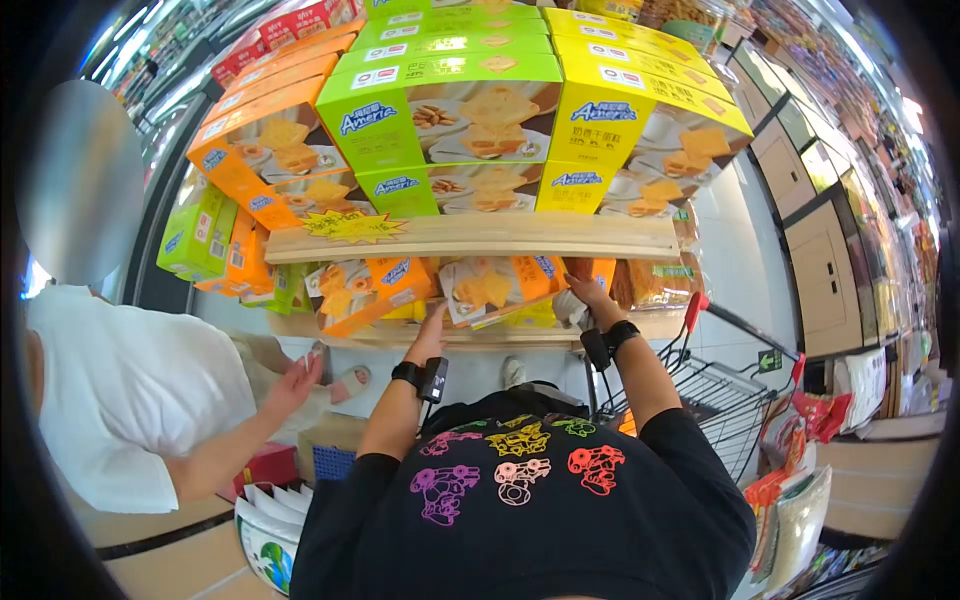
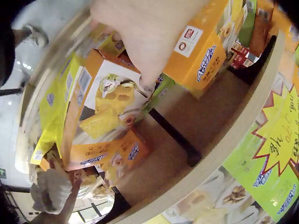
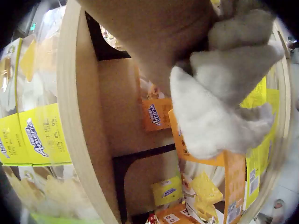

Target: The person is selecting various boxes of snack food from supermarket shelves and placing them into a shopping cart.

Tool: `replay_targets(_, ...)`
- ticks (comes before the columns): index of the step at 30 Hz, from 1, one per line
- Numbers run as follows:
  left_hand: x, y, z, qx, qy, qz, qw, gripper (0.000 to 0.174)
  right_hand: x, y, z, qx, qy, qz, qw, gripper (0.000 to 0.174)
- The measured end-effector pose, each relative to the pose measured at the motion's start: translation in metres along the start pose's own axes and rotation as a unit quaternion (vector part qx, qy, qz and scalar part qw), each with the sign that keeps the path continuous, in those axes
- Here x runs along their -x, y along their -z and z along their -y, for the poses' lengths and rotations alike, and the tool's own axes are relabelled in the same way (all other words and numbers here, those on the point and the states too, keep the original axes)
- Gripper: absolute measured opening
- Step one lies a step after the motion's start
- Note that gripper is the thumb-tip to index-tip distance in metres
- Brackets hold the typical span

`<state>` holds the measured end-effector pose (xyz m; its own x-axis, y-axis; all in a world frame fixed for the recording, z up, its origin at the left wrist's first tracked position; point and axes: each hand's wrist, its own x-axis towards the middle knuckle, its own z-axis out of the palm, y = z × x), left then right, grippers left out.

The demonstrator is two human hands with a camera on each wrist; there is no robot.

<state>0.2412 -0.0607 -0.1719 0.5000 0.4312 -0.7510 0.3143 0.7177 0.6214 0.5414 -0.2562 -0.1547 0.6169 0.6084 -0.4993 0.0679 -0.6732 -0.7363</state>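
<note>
In the head view, an orange biscuit box (image 1: 490, 285) leans on the lower shelf between both hands. My left hand (image 1: 428, 338) is at its left side; in the left wrist view the hand (image 2: 149, 35) spreads over the picture-faced box (image 2: 114, 100), one digit touching its face, other fingertips partly hidden. My right hand (image 1: 592, 300) is by the right end, a white cloth (image 1: 572, 314) bunched in it. In the right wrist view the cloth (image 3: 210, 116) covers the fingers of the right hand (image 3: 159, 37) and lies against an orange box (image 3: 233, 177).
Green boxes (image 1: 480, 110) and yellow boxes (image 1: 620, 110) stack above the wooden shelf edge (image 1: 480, 238). Another orange box (image 1: 360, 290) lies left of my left hand. A shopping cart (image 1: 715, 385) stands at right, and a person in a white shirt (image 1: 140, 390) is at left.
</note>
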Motion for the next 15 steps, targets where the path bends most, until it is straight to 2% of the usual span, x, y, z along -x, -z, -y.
replay_targets(3, -0.034, -0.012, -0.001, 0.078, -0.029, 0.057, 0.995, 0.055, -0.071, -0.015, -0.053, 0.18, 0.019, 0.057, 0.982, 0.063)
replay_targets(4, -0.031, -0.018, -0.007, 0.082, -0.034, 0.07, 0.994, 0.051, -0.033, -0.002, -0.01, 0.112, -0.002, 0.086, 0.99, 0.065)
replay_targets(5, -0.022, -0.026, -0.014, 0.084, -0.037, 0.084, 0.992, 0.048, -0.026, -0.002, 0.001, 0.085, -0.004, 0.096, 0.992, 0.063)
replay_targets(6, -0.008, -0.037, -0.023, 0.067, -0.046, 0.046, 0.996, 0.042, -0.027, -0.004, 0.0, 0.055, -0.007, 0.099, 0.994, 0.061)
replay_targets(9, -0.01, -0.035, -0.023, 0.073, -0.081, 0.042, 0.993, 0.038, -0.026, -0.01, 0.001, -0.047, -0.013, 0.101, 0.994, 0.055)
replay_targets(12, 0.006, -0.037, -0.032, 0.061, -0.075, 0.029, 0.995, 0.033, -0.023, -0.02, -0.001, -0.122, -0.017, 0.094, 0.988, 0.051)
replay_targets(15, 0.0, -0.031, -0.027, 0.009, -0.121, 0.051, 0.991, 0.028, -0.018, -0.031, -0.005, -0.18, -0.009, 0.083, 0.98, 0.048)
